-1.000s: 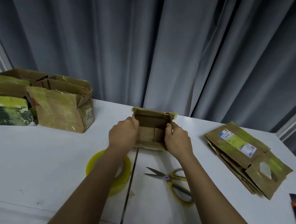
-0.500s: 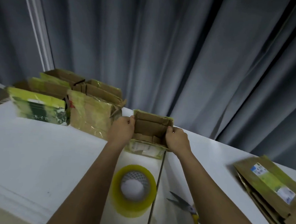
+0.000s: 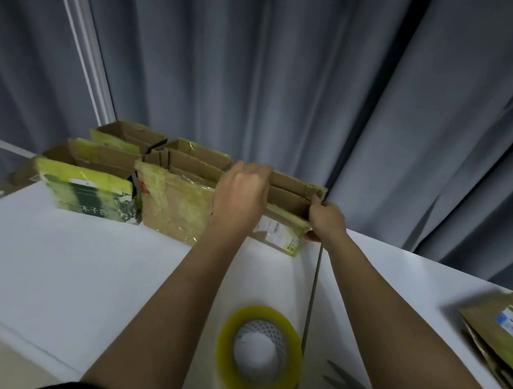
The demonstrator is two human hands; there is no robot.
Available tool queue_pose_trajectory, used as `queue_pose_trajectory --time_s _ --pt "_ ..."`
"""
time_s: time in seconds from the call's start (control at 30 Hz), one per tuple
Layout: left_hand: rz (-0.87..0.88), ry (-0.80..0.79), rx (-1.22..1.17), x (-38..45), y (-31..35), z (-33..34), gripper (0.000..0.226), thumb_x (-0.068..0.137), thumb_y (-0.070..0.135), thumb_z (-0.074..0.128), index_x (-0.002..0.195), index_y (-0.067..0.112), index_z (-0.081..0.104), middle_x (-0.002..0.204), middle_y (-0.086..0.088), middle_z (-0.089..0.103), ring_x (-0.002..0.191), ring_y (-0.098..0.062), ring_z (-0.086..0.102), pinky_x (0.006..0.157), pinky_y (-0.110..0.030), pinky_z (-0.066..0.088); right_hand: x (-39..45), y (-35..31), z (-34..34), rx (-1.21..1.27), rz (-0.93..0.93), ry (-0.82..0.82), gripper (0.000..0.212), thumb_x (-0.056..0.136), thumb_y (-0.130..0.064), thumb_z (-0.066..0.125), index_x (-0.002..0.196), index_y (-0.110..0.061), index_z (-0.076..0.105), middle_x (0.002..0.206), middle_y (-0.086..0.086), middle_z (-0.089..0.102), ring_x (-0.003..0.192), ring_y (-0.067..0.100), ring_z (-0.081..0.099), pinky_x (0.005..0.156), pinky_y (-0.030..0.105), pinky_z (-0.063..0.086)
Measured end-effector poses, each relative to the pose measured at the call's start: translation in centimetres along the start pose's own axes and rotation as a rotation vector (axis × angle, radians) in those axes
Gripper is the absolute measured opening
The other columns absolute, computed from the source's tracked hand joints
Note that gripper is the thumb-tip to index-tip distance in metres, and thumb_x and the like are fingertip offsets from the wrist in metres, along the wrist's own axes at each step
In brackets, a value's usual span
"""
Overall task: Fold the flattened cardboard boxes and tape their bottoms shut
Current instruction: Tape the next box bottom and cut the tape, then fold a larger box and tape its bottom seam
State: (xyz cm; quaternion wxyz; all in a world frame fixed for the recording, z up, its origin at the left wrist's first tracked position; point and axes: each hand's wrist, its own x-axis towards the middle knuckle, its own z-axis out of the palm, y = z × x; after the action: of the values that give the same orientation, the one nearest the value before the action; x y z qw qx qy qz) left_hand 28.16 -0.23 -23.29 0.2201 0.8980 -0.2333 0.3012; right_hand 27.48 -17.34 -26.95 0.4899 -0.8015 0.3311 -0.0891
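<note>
— What are the fingers doing?
— The left hand curls over the near-left top edge of the open cardboard box; the right hand pinches its right corner.
— Where is the box?
— At the far side of the white table, just beside the folded boxes.
— Anything unclear?
— The left fingertips are hidden. The tape roll is blurred; the scissors and flattened stack are cut off.

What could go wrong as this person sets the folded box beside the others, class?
1. The open brown cardboard box is gripped only at its ends by the left hand and right hand; it may knock the standing taped boxes.
2. The yellow tape roll and grey scissors lie under the forearms and may get swept.
</note>
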Motion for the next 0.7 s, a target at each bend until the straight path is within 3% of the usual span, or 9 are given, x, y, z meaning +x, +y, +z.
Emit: queue_pose_trajectory --time_s 0.07,0.2,0.27,0.33,0.4,0.47,0.57,0.63,0.7 --pt "0.003 0.039 0.006 -0.1 -1.5 -0.2 0.015 0.084 0.009 0.058 0.092 0.008 0.070 0.083 -0.011 0.069 0.077 -0.033 0.060 0.065 -0.034 0.044 -0.3 -0.7 0.8 0.051 0.015 -0.041 0.042 0.098 -0.051 0.035 0.107 -0.013 0.052 0.111 0.011 0.057 0.096 0.030 0.060 0.080 0.045 0.058" --pt "-0.164 -0.025 -0.056 -1.1 -3.3 -0.9 0.027 0.092 0.016 0.050 0.113 0.011 0.065 0.106 -0.012 0.067 0.095 -0.033 0.059 0.079 -0.038 0.042 -1.7 -1.0 1.0 0.259 0.028 -0.234 0.045 0.097 -0.059 0.031 0.113 -0.023 0.052 0.114 0.003 0.061 0.098 0.022 0.061 0.074 0.035 0.055" --pt "-0.191 -0.028 -0.119 -1.8 -3.2 -1.1 0.028 0.091 0.014 0.051 0.115 0.010 0.064 0.107 -0.013 0.065 0.096 -0.033 0.059 0.082 -0.039 0.043 -3.0 -0.1 0.1 0.360 -0.003 -0.293 0.035 0.100 -0.053 0.033 0.118 -0.029 0.052 0.111 -0.010 0.061 0.092 0.009 0.058 0.084 0.033 0.049" --pt "-0.199 -0.036 -0.178 -2.4 -2.3 -1.3 0.030 0.090 0.011 0.051 0.118 0.009 0.062 0.113 -0.012 0.064 0.102 -0.033 0.058 0.093 -0.043 0.042 -4.0 1.6 -1.2 0.408 -0.020 -0.296 0.040 0.101 -0.046 0.039 0.137 -0.031 0.042 0.134 -0.012 0.050 0.113 0.011 0.052 0.099 0.035 0.043" --pt "-0.202 -0.051 -0.214 -3.0 -0.6 -1.5 0.035 0.090 0.010 0.050 0.124 0.010 0.058 0.124 -0.010 0.059 0.115 -0.030 0.052 0.108 -0.047 0.029 -5.3 3.8 -3.1 0.376 -0.031 -0.271 0.049 0.101 -0.038 0.043 0.148 -0.027 0.032 0.150 -0.004 0.037 0.131 0.019 0.043 0.102 0.034 0.040" --pt "-0.172 -0.052 -0.269 -3.8 1.5 -1.6 0.037 0.089 0.008 0.049 0.125 0.009 0.058 0.127 -0.010 0.057 0.120 -0.030 0.049 0.112 -0.042 0.020 -7.1 6.3 -5.5 0.326 -0.093 -0.220 0.048 0.100 -0.031 0.047 0.147 -0.026 0.035 0.149 -0.001 0.038 0.132 0.019 0.043 0.098 0.031 0.043" --pt "-0.123 -0.075 -0.394 -5.3 5.6 -1.1 0.037 0.088 0.008 0.049 0.124 0.008 0.059 0.124 -0.013 0.058 0.117 -0.032 0.050 0.102 -0.036 0.032 -10.2 9.9 -10.1 0.278 -0.170 -0.121 0.047 0.097 -0.022 0.055 0.141 -0.026 0.043 0.143 -0.002 0.042 0.119 0.010 0.052 0.100 0.032 0.045" --pt "-0.105 -0.185 -0.496 -6.8 9.6 -0.2 0.036 0.091 0.009 0.051 0.127 0.010 0.057 0.127 -0.012 0.056 0.120 -0.029 0.049 0.101 -0.035 0.036 -12.0 12.9 -13.8 0.278 -0.162 -0.013 0.042 0.094 -0.015 0.058 0.133 -0.029 0.049 0.137 -0.002 0.047 0.102 0.003 0.057 0.104 0.040 0.045" --pt "-0.067 -0.295 -0.609 -8.8 13.7 0.7 0.035 0.092 0.009 0.052 0.126 0.010 0.057 0.128 -0.010 0.056 0.120 -0.026 0.050 0.102 -0.028 0.034 -13.6 15.9 -17.1 0.294 -0.120 0.094 0.040 0.093 -0.011 0.059 0.127 -0.031 0.052 0.133 -0.001 0.051 0.101 0.005 0.058 0.102 0.043 0.046"
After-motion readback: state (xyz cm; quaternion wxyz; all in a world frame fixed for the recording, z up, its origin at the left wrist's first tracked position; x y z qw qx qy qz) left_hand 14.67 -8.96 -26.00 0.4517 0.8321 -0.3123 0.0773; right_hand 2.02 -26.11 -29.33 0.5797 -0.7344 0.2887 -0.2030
